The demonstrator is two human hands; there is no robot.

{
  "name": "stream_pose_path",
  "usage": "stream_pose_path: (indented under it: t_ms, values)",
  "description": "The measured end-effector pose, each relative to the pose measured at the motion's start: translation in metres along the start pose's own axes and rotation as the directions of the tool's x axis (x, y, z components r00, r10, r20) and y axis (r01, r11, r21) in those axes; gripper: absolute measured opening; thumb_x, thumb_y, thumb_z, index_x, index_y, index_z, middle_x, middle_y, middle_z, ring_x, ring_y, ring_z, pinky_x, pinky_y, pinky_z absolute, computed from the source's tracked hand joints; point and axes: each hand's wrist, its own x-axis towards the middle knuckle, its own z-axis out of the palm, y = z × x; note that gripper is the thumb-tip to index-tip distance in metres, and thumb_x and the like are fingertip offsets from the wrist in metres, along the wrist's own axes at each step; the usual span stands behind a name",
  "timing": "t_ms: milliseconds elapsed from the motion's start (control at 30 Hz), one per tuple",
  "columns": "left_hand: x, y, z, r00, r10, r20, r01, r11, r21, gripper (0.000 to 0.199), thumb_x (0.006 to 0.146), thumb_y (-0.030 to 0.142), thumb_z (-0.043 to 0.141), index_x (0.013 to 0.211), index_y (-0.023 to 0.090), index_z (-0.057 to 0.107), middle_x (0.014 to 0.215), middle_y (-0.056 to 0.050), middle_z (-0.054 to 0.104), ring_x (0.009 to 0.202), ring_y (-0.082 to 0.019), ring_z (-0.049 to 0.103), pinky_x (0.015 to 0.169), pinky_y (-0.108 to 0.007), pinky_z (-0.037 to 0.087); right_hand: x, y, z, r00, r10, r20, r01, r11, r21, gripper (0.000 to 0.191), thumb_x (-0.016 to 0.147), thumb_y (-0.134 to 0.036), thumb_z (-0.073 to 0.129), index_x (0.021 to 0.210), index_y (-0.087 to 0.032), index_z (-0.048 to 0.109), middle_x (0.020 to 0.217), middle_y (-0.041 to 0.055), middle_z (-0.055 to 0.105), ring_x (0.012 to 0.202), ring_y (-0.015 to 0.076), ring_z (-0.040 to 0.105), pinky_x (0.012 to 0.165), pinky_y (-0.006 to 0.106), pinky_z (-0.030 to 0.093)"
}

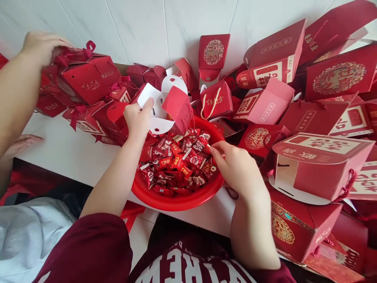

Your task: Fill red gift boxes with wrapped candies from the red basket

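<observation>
My left hand (138, 118) grips a white inner flap of a red gift box (177, 105), which stands open and tilted at the far rim of a red plastic basket (182, 205). Red wrapped candies (179, 162) fill the basket. Over its right side, the thumb and fingers of my right hand (240, 163) are pinched together on the end of a candy (203, 144). Part of that candy's wrapper is covered by the fingertips. The inside of the gift box is mostly hidden from this angle.
Open red gift boxes (265, 106) crowd the table's right side, some stacked near my right arm. Closed boxes with ribbons (88, 78) stand at the left, where a co-worker's hand (44, 49) touches one. Behind the table (79, 163) rises a white tiled wall (141, 31).
</observation>
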Motion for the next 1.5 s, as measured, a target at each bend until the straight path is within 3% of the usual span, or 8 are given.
stream_pose_path:
  t_ms: [167,333,633,767,967,1167,1333,1500]
  values:
    - [-0.005,0.002,0.002,0.999,0.017,0.041,-0.019,0.999,0.039,0.045,0.079,0.049,0.069,0.05,0.02,0.049,0.051,0.001,0.034,0.057,-0.015,0.044,0.054,-0.031,0.032,0.012,-0.027,0.029,0.979,-0.129,0.161,0.132,0.991,-0.01,0.024,0.104,-0.028,0.048,0.107,-0.02,0.07,0.104,0.0111,0.078,0.096,0.0287,0.073,0.075,0.034,0.049]
    - [-0.008,0.005,0.0,0.995,0.041,0.092,-0.047,0.997,0.067,0.047,0.08,0.052,0.066,0.05,0.02,0.049,0.05,0.0,0.034,0.059,-0.017,0.048,0.057,-0.031,0.036,0.018,-0.043,0.061,0.89,-0.273,0.364,0.3,0.954,-0.019,0.022,0.104,-0.022,0.047,0.112,-0.015,0.066,0.106,0.0158,0.077,0.1,0.0306,0.075,0.079,0.036,0.053]
    - [-0.009,0.005,0.001,0.992,0.054,0.116,-0.058,0.998,0.034,0.045,0.079,0.055,0.065,0.055,0.019,0.057,0.05,-0.001,0.04,0.062,-0.019,0.053,0.056,-0.03,0.036,0.013,-0.03,0.076,0.862,-0.307,0.403,0.342,0.94,-0.016,0.029,0.102,-0.009,0.037,0.113,-0.013,0.065,0.099,0.0161,0.077,0.093,0.0296,0.076,0.072,0.033,0.052]
    - [-0.011,0.006,0.0,0.989,0.072,0.132,-0.074,0.997,0.007,0.045,0.08,0.057,0.064,0.055,0.019,0.058,0.051,-0.001,0.044,0.061,-0.019,0.053,0.057,-0.031,0.036,0.01,-0.031,0.073,0.872,-0.354,0.337,0.375,0.927,0.004,0.03,0.109,-0.027,0.038,0.109,-0.016,0.066,0.107,0.0131,0.074,0.097,0.0276,0.074,0.075,0.033,0.052]
    - [-0.016,0.012,-0.001,0.982,0.102,0.161,-0.107,0.994,0.022,0.044,0.079,0.055,0.064,0.054,0.02,0.055,0.05,-0.001,0.044,0.06,-0.018,0.051,0.058,-0.031,0.036,0.008,-0.031,0.075,0.821,-0.43,0.376,0.461,0.887,0.008,0.015,0.098,-0.027,0.064,0.106,-0.016,0.071,0.11,0.0112,0.073,0.104,0.0274,0.071,0.078,0.031,0.052]
    - [-0.021,0.014,-0.001,0.964,0.12,0.235,-0.121,0.993,-0.009,0.047,0.08,0.052,0.065,0.051,0.019,0.048,0.051,0.0,0.037,0.059,-0.017,0.048,0.059,-0.031,0.034,0.009,-0.023,0.068,0.89,-0.343,0.299,0.293,0.935,0.201,0.015,0.099,-0.029,0.06,0.094,-0.018,0.07,0.091,0.0063,0.073,0.084,0.0212,0.068,0.071,0.029,0.045]
    - [-0.02,0.015,-0.002,0.955,0.157,0.25,-0.153,0.988,-0.032,0.045,0.08,0.048,0.066,0.051,0.018,0.051,0.05,0.001,0.034,0.055,-0.015,0.044,0.057,-0.03,0.032,0.012,-0.008,0.07,0.884,-0.378,0.275,0.086,0.711,0.698,0.019,0.097,-0.037,0.06,0.098,-0.019,0.065,0.078,-0.0023,0.066,0.067,0.0141,0.059,0.064,0.025,0.044]
    - [-0.022,0.017,-0.003,0.946,0.183,0.266,-0.177,0.983,-0.046,0.049,0.08,0.05,0.065,0.049,0.018,0.045,0.05,0.001,0.034,0.053,-0.013,0.04,0.054,-0.029,0.029,0.012,-0.005,0.076,0.904,-0.396,0.162,0.073,0.516,0.854,0.019,0.095,-0.038,0.064,0.102,-0.021,0.06,0.084,-0.0034,0.064,0.072,0.0126,0.059,0.07,0.024,0.047]
